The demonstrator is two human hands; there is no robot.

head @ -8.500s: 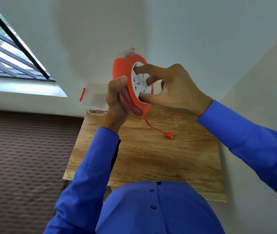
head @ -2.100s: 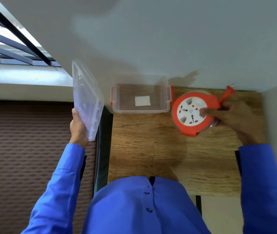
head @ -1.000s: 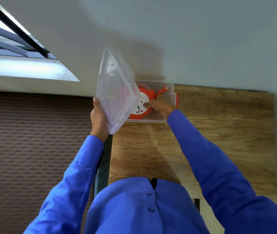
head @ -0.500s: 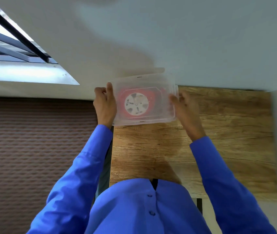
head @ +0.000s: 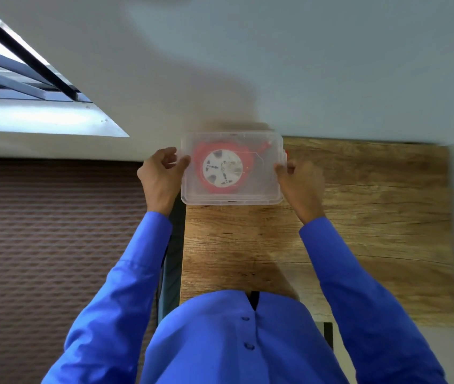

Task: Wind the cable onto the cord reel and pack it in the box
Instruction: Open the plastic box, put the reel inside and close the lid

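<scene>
At table [head: 359, 217] far corner, L hand [head: 159, 176] & R hand [head: 300, 178] grip box [head: 264, 189] ends, pressing lid [head: 262, 151] down w/ reel [head: 223, 170] inside.

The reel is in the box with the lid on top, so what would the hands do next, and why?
Probably snap the side clips shut. The lid covers the box over the reel, and the left hand and right hand sit at its two ends, where a red clip peeks out.
</scene>
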